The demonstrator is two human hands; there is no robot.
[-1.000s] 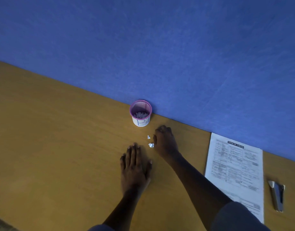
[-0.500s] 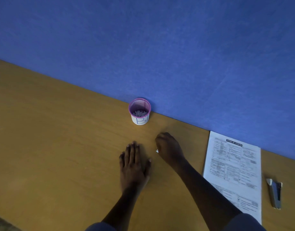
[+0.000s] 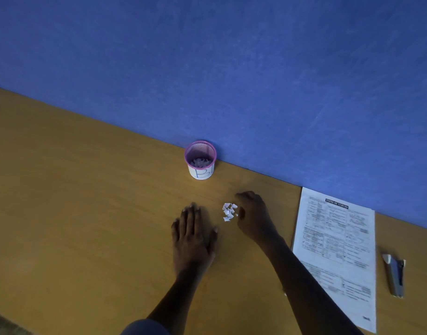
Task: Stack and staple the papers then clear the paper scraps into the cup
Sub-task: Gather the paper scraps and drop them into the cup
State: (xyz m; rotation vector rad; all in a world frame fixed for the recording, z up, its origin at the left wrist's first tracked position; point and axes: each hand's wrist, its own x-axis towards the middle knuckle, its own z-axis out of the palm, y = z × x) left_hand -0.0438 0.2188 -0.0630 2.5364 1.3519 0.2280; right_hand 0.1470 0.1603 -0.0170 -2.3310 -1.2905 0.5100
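A small heap of white paper scraps (image 3: 229, 211) lies on the wooden desk (image 3: 86, 213). My right hand (image 3: 254, 216) rests just right of the heap, fingers curled loosely and empty, fingertips beside the scraps. My left hand (image 3: 192, 234) lies flat on the desk to the left of the heap, fingers spread. A pink mesh cup (image 3: 200, 159) with a white label holds more scraps and stands against the blue wall, beyond the heap. The printed papers (image 3: 338, 250) lie stacked at the right.
A grey stapler (image 3: 394, 274) lies on the desk right of the papers. The blue wall (image 3: 231, 68) runs along the desk's far edge, close behind the cup.
My right hand has drawn back toward me and to the right, uncovering a gathered heap of scraps where only two showed before. The left hand stayed flat in place.
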